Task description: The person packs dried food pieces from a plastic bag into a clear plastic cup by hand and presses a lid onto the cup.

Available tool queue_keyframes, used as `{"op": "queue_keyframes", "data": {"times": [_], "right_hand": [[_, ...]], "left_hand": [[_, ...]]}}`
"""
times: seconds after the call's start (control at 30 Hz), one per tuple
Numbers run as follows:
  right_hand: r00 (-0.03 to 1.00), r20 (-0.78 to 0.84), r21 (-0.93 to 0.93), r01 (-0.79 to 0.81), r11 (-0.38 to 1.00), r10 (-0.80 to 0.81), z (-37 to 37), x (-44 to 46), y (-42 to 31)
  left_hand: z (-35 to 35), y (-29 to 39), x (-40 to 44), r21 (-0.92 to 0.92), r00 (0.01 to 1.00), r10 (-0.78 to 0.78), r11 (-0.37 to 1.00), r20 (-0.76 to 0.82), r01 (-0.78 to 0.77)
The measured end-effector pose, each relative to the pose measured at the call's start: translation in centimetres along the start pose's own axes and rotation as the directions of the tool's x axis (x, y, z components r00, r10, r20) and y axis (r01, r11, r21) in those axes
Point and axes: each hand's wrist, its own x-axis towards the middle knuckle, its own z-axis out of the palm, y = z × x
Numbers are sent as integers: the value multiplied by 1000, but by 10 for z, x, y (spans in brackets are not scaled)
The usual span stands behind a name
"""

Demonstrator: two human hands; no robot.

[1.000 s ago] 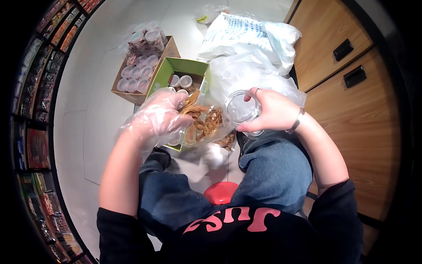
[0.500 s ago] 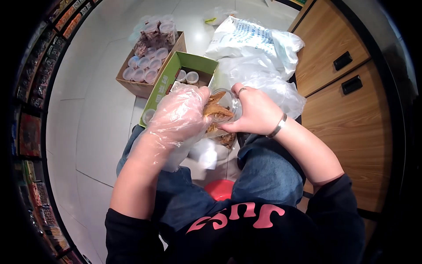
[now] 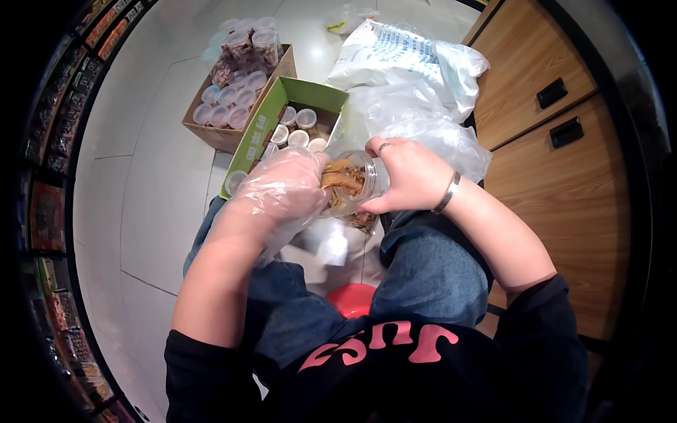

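My right hand (image 3: pixel 416 176), bare, with a ring and a bracelet, grips a clear plastic jar (image 3: pixel 371 173). The jar lies tilted, its mouth facing left. A thin clear plastic glove covers my left hand (image 3: pixel 282 182), which is closed at the jar's mouth on brown dried strips (image 3: pixel 341 179). Its fingertips are partly hidden behind the strips and the jar. Under the jar, more brown pieces (image 3: pixel 364 221) show in what looks like a clear bag.
A green box (image 3: pixel 264 116) with several lidded jars stands ahead, beside a cardboard box (image 3: pixel 211 139) of filled tubs. White plastic bags (image 3: pixel 416 116) lie to the right by wooden cabinets (image 3: pixel 557 183). Something red (image 3: pixel 351 299) is between my knees; shelves line the left.
The strips now sit lower and flatter at the jar's mouth. My left hand has shifted slightly left and down, uncovering more lidded jars in the green box.
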Motion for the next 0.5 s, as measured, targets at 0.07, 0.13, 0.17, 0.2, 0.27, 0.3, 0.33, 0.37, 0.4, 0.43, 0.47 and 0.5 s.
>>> {"op": "queue_keyframes", "data": {"times": [0.07,0.13,0.17,0.2,0.27,0.3,0.33,0.37,0.4,0.43,0.47,0.5], "right_hand": [[1000,-12,-2,11,1000,-11,0,-1,0],[1000,-2,-63,10,998,-10,0,-3,-5],[1000,6,-126,9,992,-9,1,-3,-7],[1000,4,-124,6,992,-5,2,-3,-9],[998,51,-184,-20,983,30,3,-2,-11],[998,51,-184,-21,983,31,4,-1,-12],[997,63,-158,-33,987,44,4,0,-12],[996,76,-133,-46,990,56,5,1,-12],[996,75,-133,-47,990,57,5,2,-11],[996,74,-106,-35,994,43,5,2,-11],[997,72,-79,-23,997,29,5,3,-10],[997,72,-79,-25,997,30,5,3,-9]], "left_hand": [[5,-1,1,89,999,-22,996,-47,26],[9,4,-1,121,998,-3,993,-65,11],[11,8,-2,153,996,18,988,-85,-5],[14,11,-1,155,996,21,988,-83,-8],[21,16,3,155,994,-22,987,-108,39],[25,16,2,155,994,-20,987,-107,37],[29,16,1,174,973,72,984,-219,-34],[31,16,1,200,932,163,975,-325,-101],[29,17,0,201,932,164,974,-324,-102],[25,19,-1,139,926,187,979,-328,-149],[23,20,-1,76,919,210,978,-333,-195],[23,17,1,76,919,211,978,-333,-196]]}}
